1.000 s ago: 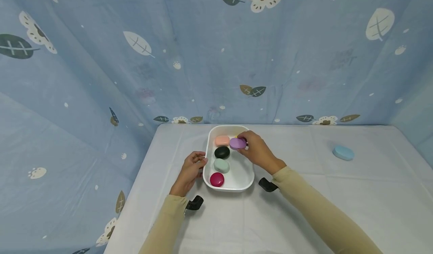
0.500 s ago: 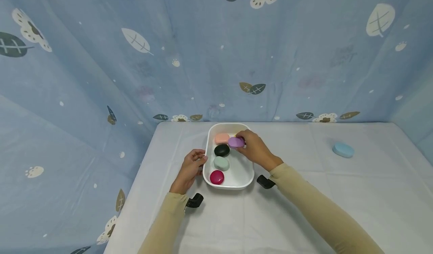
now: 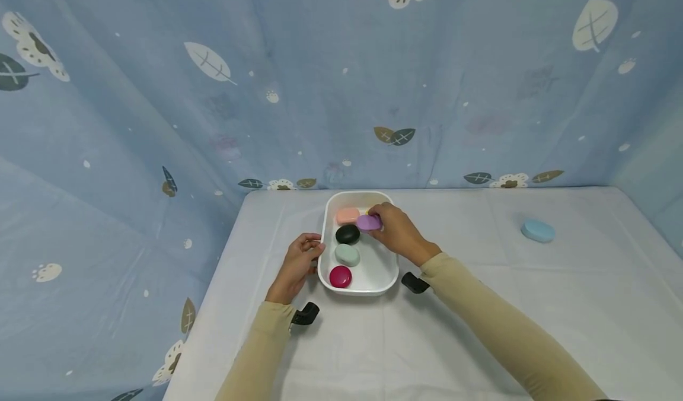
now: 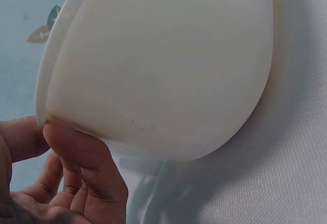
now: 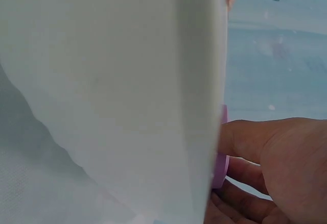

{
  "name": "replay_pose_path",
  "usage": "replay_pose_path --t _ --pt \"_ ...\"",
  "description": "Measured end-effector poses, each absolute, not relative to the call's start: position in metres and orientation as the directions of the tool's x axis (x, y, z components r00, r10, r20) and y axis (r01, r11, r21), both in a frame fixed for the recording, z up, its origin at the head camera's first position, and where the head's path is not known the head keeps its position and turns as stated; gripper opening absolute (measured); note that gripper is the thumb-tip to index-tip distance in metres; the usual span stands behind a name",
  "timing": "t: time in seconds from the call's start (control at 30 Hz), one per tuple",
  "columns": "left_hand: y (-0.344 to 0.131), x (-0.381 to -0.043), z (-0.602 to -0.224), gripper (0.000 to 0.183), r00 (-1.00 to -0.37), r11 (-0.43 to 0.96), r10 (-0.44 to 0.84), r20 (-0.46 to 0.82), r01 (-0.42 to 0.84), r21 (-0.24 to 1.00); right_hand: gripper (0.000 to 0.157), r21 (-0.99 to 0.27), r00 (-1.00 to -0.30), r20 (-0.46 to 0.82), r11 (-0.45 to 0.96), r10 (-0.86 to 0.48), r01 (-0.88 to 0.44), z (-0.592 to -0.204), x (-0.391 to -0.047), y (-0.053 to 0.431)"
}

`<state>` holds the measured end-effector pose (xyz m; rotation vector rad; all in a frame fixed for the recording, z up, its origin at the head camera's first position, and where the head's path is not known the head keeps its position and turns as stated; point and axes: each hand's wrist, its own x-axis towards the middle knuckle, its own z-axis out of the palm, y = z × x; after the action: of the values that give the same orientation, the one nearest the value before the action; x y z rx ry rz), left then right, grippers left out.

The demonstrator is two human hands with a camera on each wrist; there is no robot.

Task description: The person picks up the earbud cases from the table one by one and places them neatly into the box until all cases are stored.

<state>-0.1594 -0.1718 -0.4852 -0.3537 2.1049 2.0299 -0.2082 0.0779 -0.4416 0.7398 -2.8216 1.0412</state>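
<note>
My right hand (image 3: 401,233) pinches a purple oval soap bar (image 3: 369,222) over the far part of a white tray (image 3: 381,279). At the tray's left side, my left hand (image 3: 292,269) grips the rim between thumb and fingers; the left wrist view shows the thumb (image 4: 76,145) against the rim. Down the tray's left half lie a peach soap bar (image 3: 347,216), a black oval soap (image 3: 348,234), a pale green soap (image 3: 347,255) and a round crimson soap (image 3: 340,276). A sliver of something yellow shows behind the right fingers, mostly hidden.
A light blue oval soap (image 3: 538,231) lies on the white-covered table (image 3: 480,306), far to the right. Patterned blue curtain (image 3: 320,80) hangs behind the table and along its left side. A black wrist mount sticks out from each sleeve.
The right hand has shifted slightly left with the purple soap, closer to the peach and black ones. My left hand stays at the tray's rim. The head view has tilted a little.
</note>
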Motion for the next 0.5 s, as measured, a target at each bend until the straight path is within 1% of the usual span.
replay_pose_path --t 0.5 --pt "-0.1710 -0.1583 -0.4830 0.028 -0.950 0.029 -0.037 -0.310 -0.311 0.950 0.034 -0.582 -0.891 0.163 0.689 -0.423 -0.433 -0.4450 -0.2094 0.0750"
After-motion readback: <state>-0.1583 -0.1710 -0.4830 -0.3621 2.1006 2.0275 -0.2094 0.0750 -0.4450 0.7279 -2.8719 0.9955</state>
